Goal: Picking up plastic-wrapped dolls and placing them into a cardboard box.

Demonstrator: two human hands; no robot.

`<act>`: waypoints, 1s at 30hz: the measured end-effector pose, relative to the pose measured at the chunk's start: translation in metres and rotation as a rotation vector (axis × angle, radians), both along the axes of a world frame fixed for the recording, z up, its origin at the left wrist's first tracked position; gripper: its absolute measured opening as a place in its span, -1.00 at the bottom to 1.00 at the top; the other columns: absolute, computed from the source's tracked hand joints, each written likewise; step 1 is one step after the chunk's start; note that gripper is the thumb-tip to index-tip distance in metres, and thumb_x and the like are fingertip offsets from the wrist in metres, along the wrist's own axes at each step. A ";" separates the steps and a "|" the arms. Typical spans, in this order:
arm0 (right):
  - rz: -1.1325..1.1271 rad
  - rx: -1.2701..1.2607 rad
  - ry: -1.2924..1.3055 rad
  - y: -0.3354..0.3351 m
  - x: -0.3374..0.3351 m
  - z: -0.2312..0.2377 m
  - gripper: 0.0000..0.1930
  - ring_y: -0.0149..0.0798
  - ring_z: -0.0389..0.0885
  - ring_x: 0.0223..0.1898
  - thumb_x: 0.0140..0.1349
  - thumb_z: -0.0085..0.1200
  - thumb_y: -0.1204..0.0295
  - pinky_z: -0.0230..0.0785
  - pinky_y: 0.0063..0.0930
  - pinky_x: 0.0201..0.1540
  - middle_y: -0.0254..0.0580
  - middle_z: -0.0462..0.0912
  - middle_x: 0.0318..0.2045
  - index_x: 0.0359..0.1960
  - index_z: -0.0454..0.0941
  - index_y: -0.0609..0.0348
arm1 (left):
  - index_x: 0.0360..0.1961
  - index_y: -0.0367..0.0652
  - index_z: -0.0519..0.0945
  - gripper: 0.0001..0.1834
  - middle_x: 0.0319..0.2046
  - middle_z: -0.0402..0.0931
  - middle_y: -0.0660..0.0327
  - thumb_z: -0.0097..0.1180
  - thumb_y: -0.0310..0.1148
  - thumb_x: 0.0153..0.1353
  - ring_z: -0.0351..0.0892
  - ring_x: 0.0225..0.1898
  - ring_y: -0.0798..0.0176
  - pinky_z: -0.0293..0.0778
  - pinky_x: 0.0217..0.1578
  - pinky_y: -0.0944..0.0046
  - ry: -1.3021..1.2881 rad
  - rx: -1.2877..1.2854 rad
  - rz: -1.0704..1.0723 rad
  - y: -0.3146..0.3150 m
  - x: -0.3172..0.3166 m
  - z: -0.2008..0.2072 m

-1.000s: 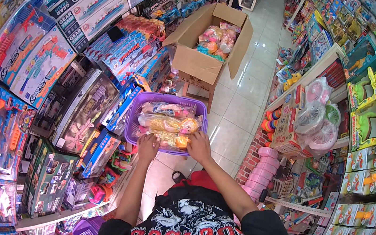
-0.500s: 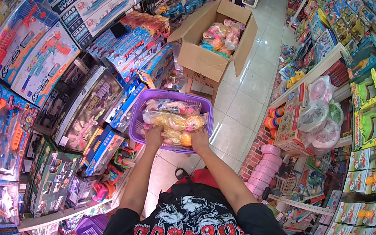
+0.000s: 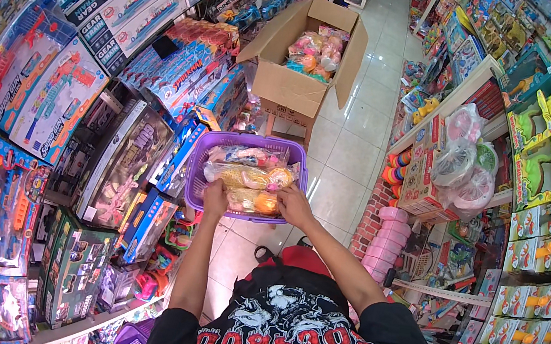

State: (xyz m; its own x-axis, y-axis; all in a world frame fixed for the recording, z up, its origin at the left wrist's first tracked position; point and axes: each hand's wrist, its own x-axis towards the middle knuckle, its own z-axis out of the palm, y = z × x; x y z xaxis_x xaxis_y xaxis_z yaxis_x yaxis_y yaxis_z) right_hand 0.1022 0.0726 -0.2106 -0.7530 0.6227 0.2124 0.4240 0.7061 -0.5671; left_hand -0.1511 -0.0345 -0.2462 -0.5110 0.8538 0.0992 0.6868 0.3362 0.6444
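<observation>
A purple plastic basket in front of me holds several toys in clear plastic bags. Lying across it is a bagged doll with yellow hair, its head toward the right side. My left hand is closed at the near left edge of this bag, its fingertips partly hidden. On the other side, my right hand has its fingers bent in a pinch at the bag's near right edge, by the doll's head. Another bagged toy lies behind, and one with an orange part shows between my hands.
Beyond the basket, an open cardboard box holding more bagged toys rests on a wooden stool. Shelves of boxed toys line the left; bagged plastic fans and pink stacked toys stand right. Tiles cover the aisle floor.
Both hands have shifted slightly along the doll's bag: the left hand toward the left, the right hand a little nearer to me. The bag stays in the basket, and the whole view has tilted slightly.
</observation>
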 end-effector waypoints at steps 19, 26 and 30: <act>-0.171 -0.398 0.435 0.009 0.066 0.166 -0.83 -0.18 0.60 -0.32 0.24 0.01 0.42 0.41 -0.39 -0.24 -0.06 0.61 -0.39 -0.30 0.44 0.32 | -0.14 -0.26 0.55 -0.74 -0.41 0.43 0.14 0.18 -0.46 0.12 0.43 -0.33 0.19 0.35 -0.27 0.24 -0.276 0.477 -0.201 -0.011 0.080 0.125; -0.203 -0.303 0.340 0.012 0.105 0.216 -0.82 -0.22 0.57 -0.44 0.26 0.02 0.41 0.41 -0.42 -0.33 -0.10 0.58 -0.48 -0.33 0.45 0.34 | 0.02 -0.22 0.48 -0.11 -0.02 0.33 0.10 0.58 -0.15 -0.42 0.35 0.07 0.00 0.33 0.04 0.04 -0.244 0.350 -0.433 0.002 0.127 0.141; -0.254 -0.221 0.332 0.017 0.126 0.233 -0.85 -0.22 0.59 -0.46 0.23 0.05 0.45 0.41 -0.43 -0.37 -0.10 0.58 -0.50 -0.37 0.48 0.34 | 0.08 -0.26 0.38 -0.12 0.03 0.41 0.01 0.53 -0.16 -0.28 0.39 0.09 -0.08 0.33 0.06 -0.03 -0.205 0.339 -0.448 0.016 0.151 0.130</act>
